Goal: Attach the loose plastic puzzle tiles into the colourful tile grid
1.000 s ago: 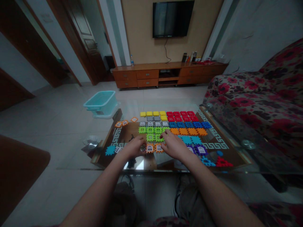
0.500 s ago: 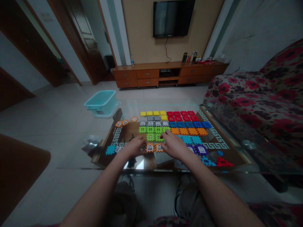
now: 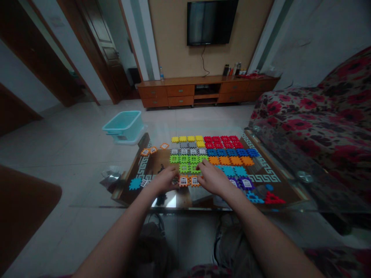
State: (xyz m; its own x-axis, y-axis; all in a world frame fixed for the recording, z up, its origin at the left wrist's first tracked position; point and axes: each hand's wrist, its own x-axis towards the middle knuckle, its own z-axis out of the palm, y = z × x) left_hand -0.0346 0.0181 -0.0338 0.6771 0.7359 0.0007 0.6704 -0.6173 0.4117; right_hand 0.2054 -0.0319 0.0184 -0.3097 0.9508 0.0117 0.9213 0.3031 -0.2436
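Both hands are down on the rectangular clear-glass coffee table, working in from either side. The left hand is at the left edge of a pair of orange square plastic tiles, fingers bent; whether they pinch that edge or merely rest by it, I can't tell. On the right, the right hand curls in, lower fingers at the pair's right edge, upper ones reaching over the lime-green square tiles; its grip is just as hard to call.

Space now! The orange pair lies near the middle of the near side, with a strip of glass running between it and the near edge. Far of it, the lime-green rows sit just beside, only a narrow gap there. To the right, beyond the hand, purple window tiles and light-blue square tiles crowd that side. Left of the left hand, a light-blue toothed square tile lies near the table's left side, and there is glass farther off, between the hand and the loose orange window tiles at far left.

And the look of the pair: flat, side by side, toothed around the rims, each orange frame carrying a white, arched, barred window.
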